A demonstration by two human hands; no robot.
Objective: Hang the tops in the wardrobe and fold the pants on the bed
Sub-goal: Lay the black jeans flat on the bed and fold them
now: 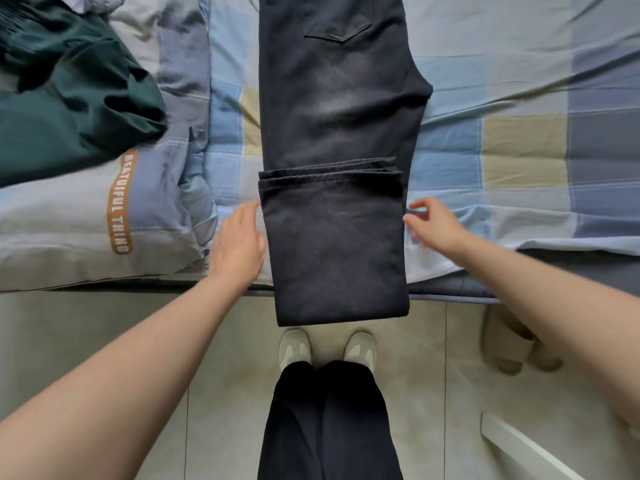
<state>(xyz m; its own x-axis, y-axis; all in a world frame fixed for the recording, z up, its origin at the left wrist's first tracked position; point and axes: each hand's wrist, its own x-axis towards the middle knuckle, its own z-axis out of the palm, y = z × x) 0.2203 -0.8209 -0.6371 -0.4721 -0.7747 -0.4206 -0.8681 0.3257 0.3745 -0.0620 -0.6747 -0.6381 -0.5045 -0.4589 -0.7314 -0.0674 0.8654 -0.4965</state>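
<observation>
Both forearms reached out over the floor to the dark pants (332, 216) laid lengthwise on the bed (519, 140), legs doubled back once. Left hand (239, 244) and right hand (434, 225) flanked the folded part, fingers loose, holding nothing. Folding seemed midway; the next fold would need both side edges gripped.

Both bare forearms extend forward. Left hand (239, 242): back up, fingers straight and together. Right hand (434, 225): fingers loosely spread and relaxed, gripping nothing.
</observation>
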